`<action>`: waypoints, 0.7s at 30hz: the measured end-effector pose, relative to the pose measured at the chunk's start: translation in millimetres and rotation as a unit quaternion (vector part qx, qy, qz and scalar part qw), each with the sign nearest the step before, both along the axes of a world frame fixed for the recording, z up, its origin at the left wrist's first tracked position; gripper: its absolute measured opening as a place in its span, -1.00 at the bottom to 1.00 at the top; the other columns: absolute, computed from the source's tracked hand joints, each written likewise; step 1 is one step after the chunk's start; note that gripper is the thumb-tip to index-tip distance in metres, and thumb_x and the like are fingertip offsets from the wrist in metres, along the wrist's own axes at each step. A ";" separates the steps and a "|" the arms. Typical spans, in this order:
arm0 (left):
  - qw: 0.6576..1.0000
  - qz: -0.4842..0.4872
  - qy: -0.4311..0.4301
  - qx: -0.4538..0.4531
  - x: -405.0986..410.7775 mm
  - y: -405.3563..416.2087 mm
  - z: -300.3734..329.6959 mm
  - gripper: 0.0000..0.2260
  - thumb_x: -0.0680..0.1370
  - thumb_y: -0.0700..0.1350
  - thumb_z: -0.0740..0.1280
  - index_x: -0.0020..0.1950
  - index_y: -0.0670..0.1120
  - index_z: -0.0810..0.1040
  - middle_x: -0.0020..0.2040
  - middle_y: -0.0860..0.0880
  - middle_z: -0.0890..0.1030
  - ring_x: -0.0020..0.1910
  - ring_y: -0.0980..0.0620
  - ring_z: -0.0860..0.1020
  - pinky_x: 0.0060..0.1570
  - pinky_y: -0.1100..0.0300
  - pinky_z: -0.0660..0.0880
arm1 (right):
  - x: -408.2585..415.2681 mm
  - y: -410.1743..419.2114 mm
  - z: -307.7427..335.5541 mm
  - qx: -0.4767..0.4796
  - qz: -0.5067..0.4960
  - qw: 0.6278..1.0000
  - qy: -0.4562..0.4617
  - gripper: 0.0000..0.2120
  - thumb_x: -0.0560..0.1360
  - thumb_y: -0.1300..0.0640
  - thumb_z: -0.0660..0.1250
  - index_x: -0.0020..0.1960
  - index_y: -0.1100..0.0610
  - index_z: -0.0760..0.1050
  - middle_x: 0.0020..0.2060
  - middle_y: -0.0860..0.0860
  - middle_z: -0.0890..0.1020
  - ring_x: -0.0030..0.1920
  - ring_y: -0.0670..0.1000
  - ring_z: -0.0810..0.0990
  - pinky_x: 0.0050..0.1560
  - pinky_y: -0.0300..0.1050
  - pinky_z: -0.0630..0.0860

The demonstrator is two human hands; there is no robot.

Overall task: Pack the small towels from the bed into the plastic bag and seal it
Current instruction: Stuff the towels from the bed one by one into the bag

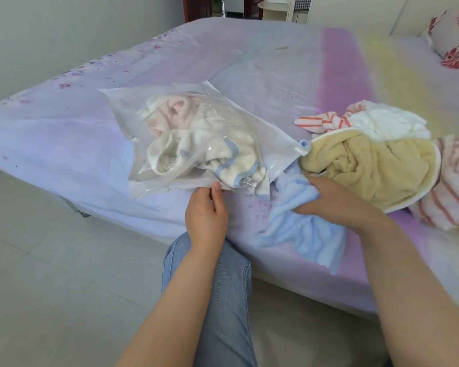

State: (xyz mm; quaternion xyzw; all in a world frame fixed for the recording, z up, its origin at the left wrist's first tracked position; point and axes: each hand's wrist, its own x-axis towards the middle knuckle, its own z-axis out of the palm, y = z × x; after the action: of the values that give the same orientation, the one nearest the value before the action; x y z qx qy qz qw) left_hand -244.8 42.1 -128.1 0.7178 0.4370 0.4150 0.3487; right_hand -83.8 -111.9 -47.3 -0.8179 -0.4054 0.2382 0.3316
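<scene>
Beside the left hand (206, 210), which pinches the plastic bag's (186, 133) near edge, the right hand (326, 200) clutches a blue towel (300, 234); just beyond it lies a yellow towel (376, 168) among striped ones (321, 121).

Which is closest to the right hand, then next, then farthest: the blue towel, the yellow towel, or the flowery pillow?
1. Blue towel: gripped in the right hand.
2. Yellow towel: just beyond the hand.
3. Pillow: far corner, up right.
</scene>
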 end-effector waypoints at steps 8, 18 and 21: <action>1.000 -0.010 -0.026 -0.009 8.3 -14.5 1.2 -0.76 0.66 0.00 0.06 -0.12 0.00 0.43 -0.06 -0.03 0.64 -0.10 -0.09 0.58 -0.11 0.02 0.48 | -30.6 -8.1 46.3 0.309 0.024 0.870 0.384 -0.85 0.38 0.29 0.36 -0.12 0.18 0.69 -0.13 0.07 0.71 -0.10 -0.02 0.69 0.01 -0.14 0.62; 0.998 -0.038 -0.032 0.041 7.2 -22.7 1.1 -0.53 0.53 0.14 0.01 -0.18 -0.22 0.49 -0.24 -0.11 0.60 -0.23 -0.14 0.53 -0.24 -0.01 0.43 | -42.4 136.5 6.6 0.175 -0.089 0.977 -0.084 -0.66 0.49 0.14 0.30 0.23 0.21 0.38 0.06 0.11 0.54 0.04 0.12 0.55 -0.07 -0.14 0.43; 0.997 -0.047 -0.025 0.054 9.2 -20.0 -2.3 -0.58 0.55 0.11 0.05 -0.21 -0.19 0.47 -0.26 -0.14 0.60 -0.26 -0.16 0.53 -0.30 0.03 0.37 | -51.4 133.9 -2.1 0.096 0.098 0.990 0.037 -0.64 0.58 0.14 0.21 0.36 0.14 0.28 -0.01 -0.04 0.45 -0.18 -0.14 0.48 -0.28 -0.39 0.38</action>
State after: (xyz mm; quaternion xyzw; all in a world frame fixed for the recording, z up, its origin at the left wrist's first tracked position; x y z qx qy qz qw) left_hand -235.5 22.2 -130.4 0.7446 0.3710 0.4393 0.3390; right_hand -135.2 22.0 -49.4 -0.7295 -0.4916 0.2597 0.3983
